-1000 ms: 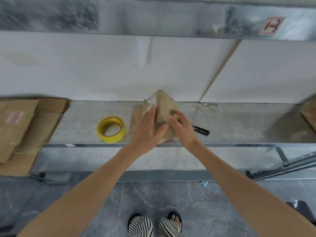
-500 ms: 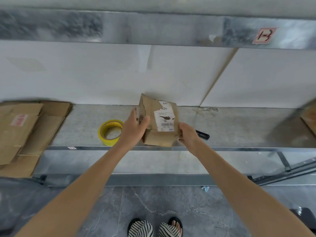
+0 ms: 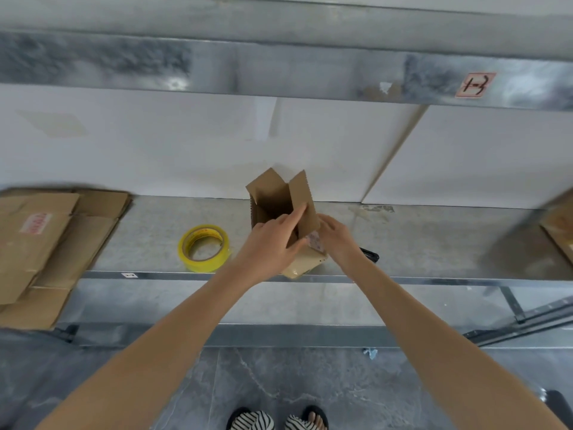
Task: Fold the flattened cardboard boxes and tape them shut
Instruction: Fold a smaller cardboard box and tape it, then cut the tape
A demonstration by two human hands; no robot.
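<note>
The box [image 3: 273, 203] is held tilted over the shelf's [image 3: 434, 243] front edge, top flaps up. The left hand [image 3: 273, 243] pinches its near wall, index along a flap; the right hand [image 3: 338, 240] grips its right side. Tape [image 3: 203, 248] lies near, to the left

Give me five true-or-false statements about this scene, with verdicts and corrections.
1. The small cardboard box has its top flaps open. True.
2. The yellow tape roll is held in the right hand. False: it lies on the shelf, left of the box, untouched.
3. The left hand and the right hand both hold the box. True.
4. The black tool lies left of the tape roll. False: it lies right of the box, partly behind the right hand.
5. The flattened cardboard stack sits at the shelf's left end. True.
</note>
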